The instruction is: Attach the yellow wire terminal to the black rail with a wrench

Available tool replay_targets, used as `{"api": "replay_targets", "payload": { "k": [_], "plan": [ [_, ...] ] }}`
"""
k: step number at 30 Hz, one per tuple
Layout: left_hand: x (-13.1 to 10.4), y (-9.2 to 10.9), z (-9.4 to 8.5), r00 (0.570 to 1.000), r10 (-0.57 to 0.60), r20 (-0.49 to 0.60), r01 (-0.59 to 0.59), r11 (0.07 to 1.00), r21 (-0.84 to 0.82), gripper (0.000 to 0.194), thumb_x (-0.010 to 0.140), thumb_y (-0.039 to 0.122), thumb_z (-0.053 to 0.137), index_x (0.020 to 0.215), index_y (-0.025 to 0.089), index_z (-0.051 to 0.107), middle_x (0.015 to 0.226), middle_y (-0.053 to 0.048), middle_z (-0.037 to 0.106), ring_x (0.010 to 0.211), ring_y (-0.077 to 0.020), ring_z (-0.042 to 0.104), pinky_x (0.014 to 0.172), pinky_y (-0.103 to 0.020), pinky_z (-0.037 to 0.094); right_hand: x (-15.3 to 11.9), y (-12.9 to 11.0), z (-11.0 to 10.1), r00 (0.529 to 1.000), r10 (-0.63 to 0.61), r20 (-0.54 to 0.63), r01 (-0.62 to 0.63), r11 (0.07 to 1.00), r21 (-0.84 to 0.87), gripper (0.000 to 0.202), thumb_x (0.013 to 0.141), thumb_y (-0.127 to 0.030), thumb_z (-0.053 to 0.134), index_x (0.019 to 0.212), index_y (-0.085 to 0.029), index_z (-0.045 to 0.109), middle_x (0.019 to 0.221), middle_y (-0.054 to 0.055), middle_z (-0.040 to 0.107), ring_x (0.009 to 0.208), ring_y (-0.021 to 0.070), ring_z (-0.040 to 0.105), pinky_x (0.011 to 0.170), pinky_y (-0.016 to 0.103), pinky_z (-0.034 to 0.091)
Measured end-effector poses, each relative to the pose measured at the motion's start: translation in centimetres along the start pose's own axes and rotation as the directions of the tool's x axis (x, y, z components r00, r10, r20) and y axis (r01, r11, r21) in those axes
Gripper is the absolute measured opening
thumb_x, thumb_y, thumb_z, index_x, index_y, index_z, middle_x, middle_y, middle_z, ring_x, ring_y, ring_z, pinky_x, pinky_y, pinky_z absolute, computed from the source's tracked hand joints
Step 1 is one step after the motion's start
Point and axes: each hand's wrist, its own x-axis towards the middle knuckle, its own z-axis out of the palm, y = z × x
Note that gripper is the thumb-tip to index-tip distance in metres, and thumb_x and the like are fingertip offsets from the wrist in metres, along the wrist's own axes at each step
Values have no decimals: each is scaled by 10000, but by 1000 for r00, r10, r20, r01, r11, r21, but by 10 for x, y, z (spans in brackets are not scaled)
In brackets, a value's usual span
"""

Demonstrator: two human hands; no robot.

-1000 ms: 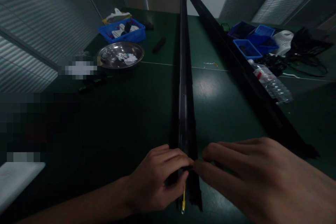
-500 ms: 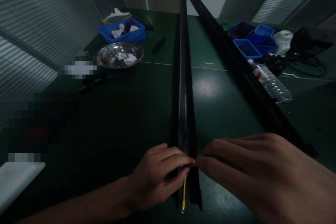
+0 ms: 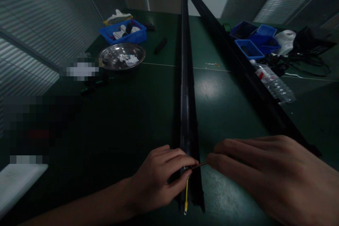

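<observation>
Over the near end of a long black channel-shaped rail (image 3: 186,113), my left hand (image 3: 161,176) has thumb and index finger pinched on a small part that they mostly hide. A short yellow wire (image 3: 186,194) with a ring terminal runs out below the thumb and lies in the rail's end. To the right of the rail, my right hand (image 3: 265,173) is closed on a thin brownish strip (image 3: 200,165). This strip stretches between the fingertips of both hands, across the rail's right edge. Its left end disappears among the left fingers.
A second black rail (image 3: 246,67) slants along the right. Beyond it are blue bins (image 3: 250,49), a plastic bottle (image 3: 275,83) and cables (image 3: 312,63). At the far left stand a metal bowl (image 3: 140,56) and a blue basket (image 3: 140,37). A white object (image 3: 21,183) sits at near left.
My right hand has moved slightly right, away from the left fingers, and more of the brownish strip shows between them. My left hand stays nearly in place.
</observation>
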Motion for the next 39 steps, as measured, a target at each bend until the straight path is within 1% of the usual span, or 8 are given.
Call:
{"api": "replay_targets", "payload": {
  "k": [7, 10, 12, 14, 20, 24, 33, 39],
  "plan": [
    [-2, 1, 8, 998, -64, -26, 64, 998, -8, 234, 959, 89, 619, 1157, 210, 652, 1013, -3, 734, 847, -142, 686, 724, -298, 423, -41, 2, 37, 944, 201, -260, -138, 961, 239, 301, 1090, -187, 393, 1172, -218, 681, 1023, 59, 754, 796, 162, 752, 616, 252, 590],
    [-1, 0, 12, 996, -79, -42, 78, 996, -33, 235, 943, 74, 629, 1134, 208, 656, 989, -3, 733, 817, -140, 675, 698, -292, 425, -46, -1, 81, 747, 572, -339, -176, 662, 729, 215, 981, -173, 662, 1173, -269, 674, 923, -7, 700, 622, 110, 715, 568, 200, 620],
    [-1, -1, 13, 996, -65, -60, 63, 998, -32, 248, 934, 67, 631, 1138, 206, 653, 980, -3, 733, 798, -140, 670, 690, -294, 430, -43, -3, 108, 760, 618, -200, -106, 422, 900, 300, 943, -216, 724, 1229, -291, 677, 953, 1, 653, 619, 114, 700, 506, 208, 626],
    [0, 0, 13, 996, -46, -74, 43, 999, -29, 253, 929, 54, 630, 1133, 201, 652, 966, -3, 731, 785, -138, 667, 687, -292, 438, -38, -3, 123, 799, 586, -134, -71, 313, 947, 196, 965, -230, 690, 1157, -248, 722, 943, 19, 601, 675, 122, 686, 493, 209, 623],
    [2, 4, 4, 980, -124, -152, 96, 979, -179, 268, 972, 60, 526, 1161, 190, 664, 987, -41, 701, 860, -155, 669, 744, -281, 512, -28, 2, 120, 801, 554, -229, -112, 514, 850, 177, 1033, -213, 556, 941, -176, 702, 762, 12, 596, 611, 110, 603, 517, 209, 526],
    [1, 1, 0, 954, -254, -161, 198, 933, -300, 276, 1006, 87, 443, 1056, 194, 692, 914, -31, 680, 774, -135, 645, 682, -251, 510, -29, 2, 121, 788, 593, -166, -143, 439, 887, 201, 1053, -262, 528, 946, -173, 672, 705, -7, 592, 553, 107, 598, 514, 213, 511],
    [3, -4, -2, 926, -310, -216, 230, 916, -329, 273, 995, 88, 448, 977, 187, 702, 895, -23, 669, 791, -128, 645, 709, -241, 496, -15, 19, 115, 865, 499, -54, -183, 414, 892, 265, 1073, -338, 502, 933, -170, 653, 712, -23, 565, 535, 83, 554, 516, 203, 434],
    [4, -3, -3, 924, -309, -227, 221, 913, -343, 283, 993, 84, 438, 961, 182, 701, 884, -25, 667, 799, -129, 644, 713, -246, 493, -12, 24, 118, 846, 534, -22, -177, 318, 932, 272, 1036, -364, 582, 900, -160, 701, 722, -18, 563, 486, 59, 488, 434, 177, 376]
  ]
}}
